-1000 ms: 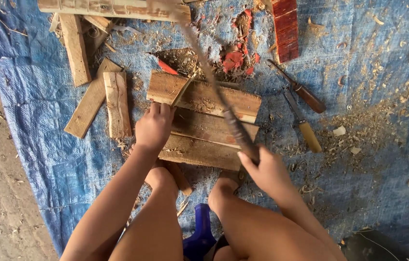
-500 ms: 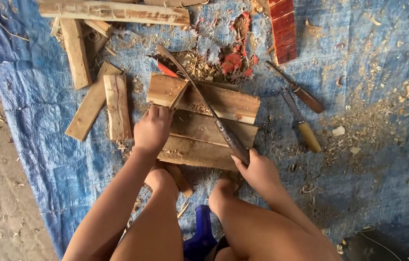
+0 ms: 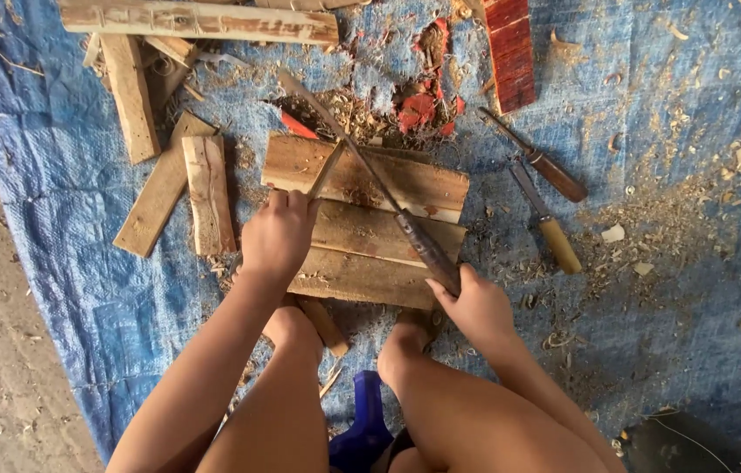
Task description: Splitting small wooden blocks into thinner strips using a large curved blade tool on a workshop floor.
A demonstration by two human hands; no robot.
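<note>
Change: the long blade (image 3: 344, 149), raised high a second ago, has come down and now lies slantwise across the boards (image 3: 361, 223), its tip among the shavings (image 3: 348, 109) beyond them; judged a chopping stroke just landed.

Right hand (image 3: 475, 307): closed round the blade's dark handle at the boards' near right corner, arm bent, wrist low.

Left hand (image 3: 278, 236): fingers curled onto a thin stick (image 3: 326, 168) stood against the top board, touching the blade; arm reaches forward over the knee.

Boards: stacked flat on the blue tarp (image 3: 694, 289), before the knees.

Nearby: two chisels (image 3: 545, 197) to the right, loose planks (image 3: 178, 184) left, red block (image 3: 510, 52) far side.
</note>
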